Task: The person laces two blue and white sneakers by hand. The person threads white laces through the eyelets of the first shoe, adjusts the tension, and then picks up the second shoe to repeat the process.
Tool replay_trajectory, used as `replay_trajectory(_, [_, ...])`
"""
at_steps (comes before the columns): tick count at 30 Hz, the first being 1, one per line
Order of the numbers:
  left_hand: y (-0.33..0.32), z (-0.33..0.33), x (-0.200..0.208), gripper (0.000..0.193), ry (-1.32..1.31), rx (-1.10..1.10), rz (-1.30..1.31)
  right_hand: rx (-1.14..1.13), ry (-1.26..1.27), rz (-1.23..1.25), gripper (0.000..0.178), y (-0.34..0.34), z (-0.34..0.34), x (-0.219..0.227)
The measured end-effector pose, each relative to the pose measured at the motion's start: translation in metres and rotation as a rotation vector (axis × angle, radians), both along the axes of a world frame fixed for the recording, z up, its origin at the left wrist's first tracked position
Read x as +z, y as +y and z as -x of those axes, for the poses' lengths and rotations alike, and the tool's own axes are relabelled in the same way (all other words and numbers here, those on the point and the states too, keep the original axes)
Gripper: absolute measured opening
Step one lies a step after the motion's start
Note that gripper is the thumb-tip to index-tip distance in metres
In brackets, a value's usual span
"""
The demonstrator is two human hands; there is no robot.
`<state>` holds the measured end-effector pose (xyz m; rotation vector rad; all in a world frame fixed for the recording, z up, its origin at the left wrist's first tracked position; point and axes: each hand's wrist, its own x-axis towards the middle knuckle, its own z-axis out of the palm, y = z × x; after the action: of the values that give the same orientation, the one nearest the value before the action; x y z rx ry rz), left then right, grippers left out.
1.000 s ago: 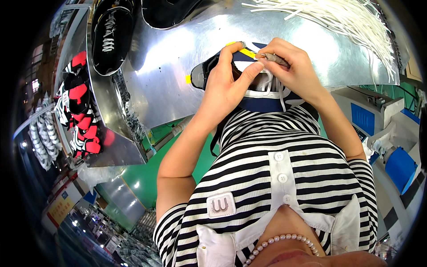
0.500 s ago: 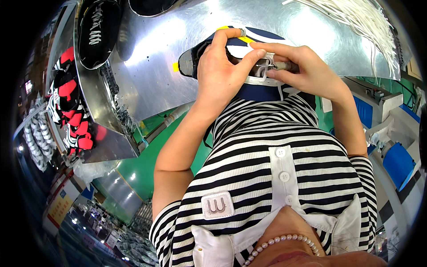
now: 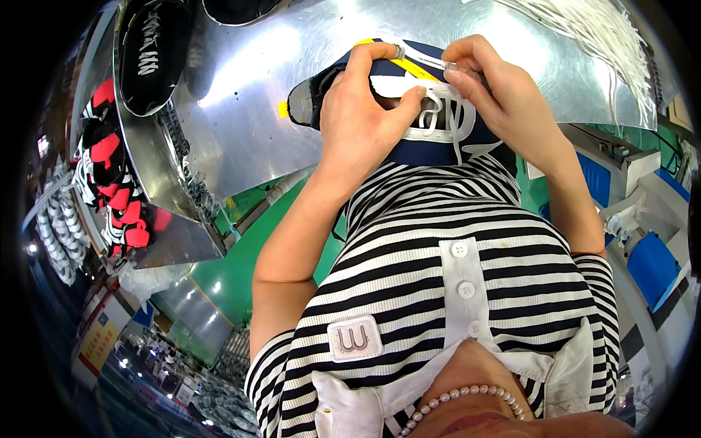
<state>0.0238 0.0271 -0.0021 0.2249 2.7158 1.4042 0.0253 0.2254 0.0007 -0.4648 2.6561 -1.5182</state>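
A navy shoe upper [image 3: 416, 152] with white eyelet edging and a yellow stripe lies crosswise at the near edge of the metal table, against my striped shirt. My left hand [image 3: 358, 120] is wrapped over its heel side, thumb at the opening, with a ring-like grey band on the index finger. White lace [image 3: 432, 109] loops loosely across the opening beside that thumb. Over the toe side, my right hand [image 3: 511, 106] pinches a small slim tool [image 3: 453, 67] whose handle is mostly covered by the fingers. Its tip is hard to make out against the white edging.
A bundle of white laces [image 3: 599, 51] spreads over the table's far right. Black laced shoes [image 3: 152, 55] stand at the far left of the metal table [image 3: 255, 95]. Red, black and white shoe pieces [image 3: 120, 175] hang beyond its left edge. Blue bins [image 3: 652, 266] are at right.
My right hand has moved up and away from the opening with the tool, from the lace to the upper's far edge. The lace loops now show uncovered. The left hand holds nearly the same place.
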Motion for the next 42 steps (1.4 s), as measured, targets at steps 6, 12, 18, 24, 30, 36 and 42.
replay_trajectory(6, [-0.001, 0.0, -0.003, 0.048, -0.009, 0.002, -0.015, 0.024, 0.175, -0.195, 0.008, 0.0, -0.003, 0.011])
replay_trajectory(12, [-0.006, 0.001, -0.008, 0.05, -0.136, 0.022, -0.222, 0.074, 0.275, -0.307, 0.009, 0.002, 0.0, 0.007])
replay_trajectory(18, [-0.002, 0.005, 0.005, 0.045, -0.214, 0.039, -0.219, 0.04, 0.304, -0.369, 0.012, -0.004, -0.005, 0.012])
replay_trajectory(24, [0.004, 0.008, -0.008, 0.041, -0.111, 0.149, -0.183, -0.025, 0.33, -0.432, 0.015, -0.015, -0.014, 0.007])
replay_trajectory(30, [0.002, 0.006, -0.015, 0.044, -0.042, 0.129, -0.388, -0.124, 0.189, -0.276, 0.016, -0.004, -0.016, 0.012])
replay_trajectory(36, [-0.001, 0.003, -0.004, 0.053, -0.06, 0.031, -0.185, -0.077, 0.199, -0.235, 0.01, -0.006, -0.016, 0.016])
replay_trajectory(42, [0.0, 0.003, -0.006, 0.055, -0.008, 0.015, -0.136, -0.022, 0.234, -0.285, 0.008, -0.003, -0.014, 0.016])
